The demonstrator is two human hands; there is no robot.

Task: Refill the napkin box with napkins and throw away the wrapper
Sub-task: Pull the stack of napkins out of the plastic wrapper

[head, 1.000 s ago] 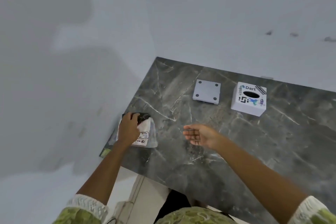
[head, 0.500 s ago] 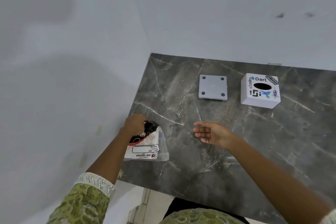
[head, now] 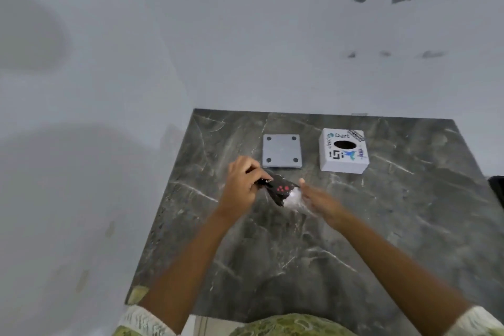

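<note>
Left hand [head: 242, 184] pinches napkin pack [head: 282, 190] above table [head: 409, 226]; right hand [head: 321, 203] open, flat beside it. Steady pack, tear wrapper cleanly, near box [head: 344, 150].

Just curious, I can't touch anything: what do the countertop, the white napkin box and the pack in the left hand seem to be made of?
Countertop: dark polished stone, likely marble, with pale veins. Napkin box: matte white, stickered, probably plastic or card. Napkin pack in the left hand: thin crinkly printed plastic film, glinting.
</note>
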